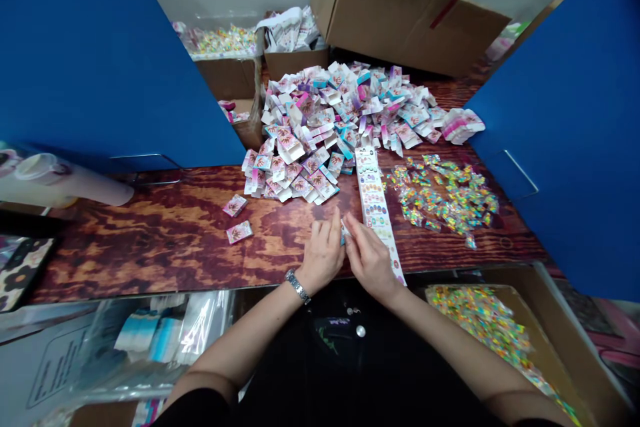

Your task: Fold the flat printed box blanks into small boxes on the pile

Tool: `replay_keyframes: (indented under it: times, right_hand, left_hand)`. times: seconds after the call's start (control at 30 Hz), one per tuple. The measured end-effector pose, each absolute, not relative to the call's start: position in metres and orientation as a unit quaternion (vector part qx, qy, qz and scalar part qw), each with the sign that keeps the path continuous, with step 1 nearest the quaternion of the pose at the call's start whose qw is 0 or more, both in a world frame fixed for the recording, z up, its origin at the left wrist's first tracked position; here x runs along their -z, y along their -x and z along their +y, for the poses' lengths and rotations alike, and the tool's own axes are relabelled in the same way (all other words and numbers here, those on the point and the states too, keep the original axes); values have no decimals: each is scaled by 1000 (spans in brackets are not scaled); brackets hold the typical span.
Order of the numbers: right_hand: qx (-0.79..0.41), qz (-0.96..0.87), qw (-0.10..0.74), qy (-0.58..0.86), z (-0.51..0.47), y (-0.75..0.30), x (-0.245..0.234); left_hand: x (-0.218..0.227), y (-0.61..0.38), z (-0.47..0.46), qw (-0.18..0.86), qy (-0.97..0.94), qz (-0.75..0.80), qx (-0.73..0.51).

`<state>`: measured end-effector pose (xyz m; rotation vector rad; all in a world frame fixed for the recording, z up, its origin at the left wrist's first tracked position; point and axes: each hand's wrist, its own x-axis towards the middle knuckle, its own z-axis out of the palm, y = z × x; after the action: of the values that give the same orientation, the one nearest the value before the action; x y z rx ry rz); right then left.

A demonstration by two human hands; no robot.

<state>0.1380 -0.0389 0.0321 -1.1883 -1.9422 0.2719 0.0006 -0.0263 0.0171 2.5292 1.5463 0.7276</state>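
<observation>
Pinching a small piece (343, 234) together, the left hand (323, 254) and right hand (370, 260) meet at a sticker strip (375, 207); two cartons (235, 205) lie apart from the big carton heap (340, 120), with loose packets (443, 197) opposite.

The one view comes from a camera worn on the person's head, facing forward and down over the wooden table (165, 227). It looks from close above the left hand (323, 254) and right hand (370, 257), which enter from the bottom edge, while a cardboard box (410, 14) sits at the far top, between the left blue panel (100, 47) and right blue panel (565, 120)
</observation>
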Motion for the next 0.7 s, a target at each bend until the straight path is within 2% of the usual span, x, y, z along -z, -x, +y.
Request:
replay_keyframes:
  times: [0.1,0.2,0.27,0.4,0.5,0.6,0.7]
  right_hand:
    - [-77,-788,414,448,-42,-131,-32]
    - [-136,-807,382,429,-35,-139,-39]
    - [-154,-832,345,407,-21,-160,-45]
    - [-85,-859,254,436,26,-224,-42]
    - [-111,-887,161,419,56,-260,-26]
    - [-113,-900,122,403,68,-271,-13]
    - [-89,-898,151,404,64,-265,-12]
  left_hand:
    - [-18,-1,-28,35,-828,498,-255]
    - [-20,13,-28,32,-836,495,-234]
    - [-21,36,-26,21,-837,512,-191]
    - [-24,94,-16,-45,-782,611,-116]
    - [-25,113,-8,-57,-758,635,-137]
    - [-26,95,-8,66,-765,603,-217]
    - [-32,54,-17,314,-723,551,-273]
